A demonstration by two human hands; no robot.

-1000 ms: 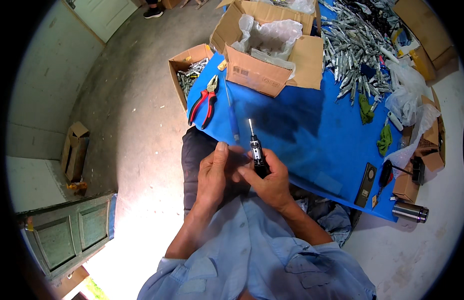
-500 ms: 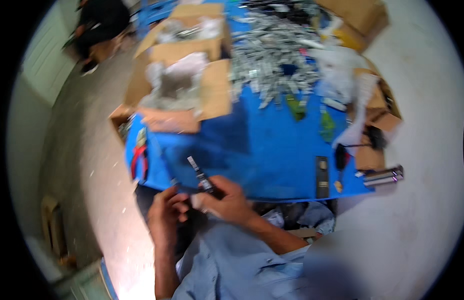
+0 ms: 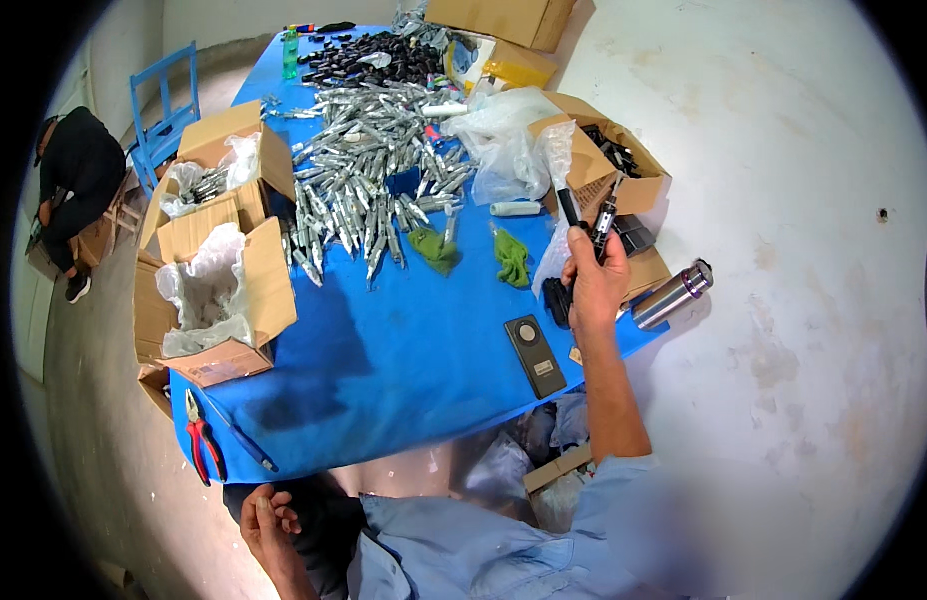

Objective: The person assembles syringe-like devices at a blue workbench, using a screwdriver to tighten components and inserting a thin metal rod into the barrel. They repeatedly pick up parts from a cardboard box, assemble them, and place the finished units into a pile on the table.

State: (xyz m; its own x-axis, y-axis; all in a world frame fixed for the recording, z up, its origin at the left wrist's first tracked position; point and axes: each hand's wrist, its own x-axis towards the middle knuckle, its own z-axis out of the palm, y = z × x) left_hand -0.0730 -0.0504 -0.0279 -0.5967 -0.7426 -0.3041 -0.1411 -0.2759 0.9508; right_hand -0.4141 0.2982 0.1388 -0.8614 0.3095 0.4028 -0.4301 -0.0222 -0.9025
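Worktop [image 3: 404,360]: it was a long one under a blue cover, and it ran away from the person toward the far wall.
Heap of silver tubes [image 3: 374,170]: many small metal pieces lay spread over the middle of the worktop, with a heap of black parts [image 3: 369,58] beyond them at the far end.
Cardboard boxes [image 3: 219,290]: two open boxes lined with clear plastic stood at the left edge; another open box [image 3: 609,165] with dark parts inside stood at the right edge.
Other person [image 3: 74,190]: someone in black clothes sat low at the far left, beside a blue chair [image 3: 164,110].
Right hand [image 3: 596,285]: it was stretched out over the right edge of the worktop, just in front of the right box. Its fingers were closed around a slim black tool [image 3: 571,208], which stood upright out of the fist.
Left hand [image 3: 269,520]: it rested low, near the person's lap, below the near edge. The fingers were loosely curled and held nothing.
Steel flask [image 3: 672,296]: it lay on its side just right of the right hand.
Black flat device [image 3: 536,355]: it lay on the cover near the right forearm.
Green cloths [image 3: 512,258]: two lay crumpled, in front of the silver heap.
Red pliers [image 3: 202,450]: they lay at the near left corner, beside a blue pen [image 3: 242,438].
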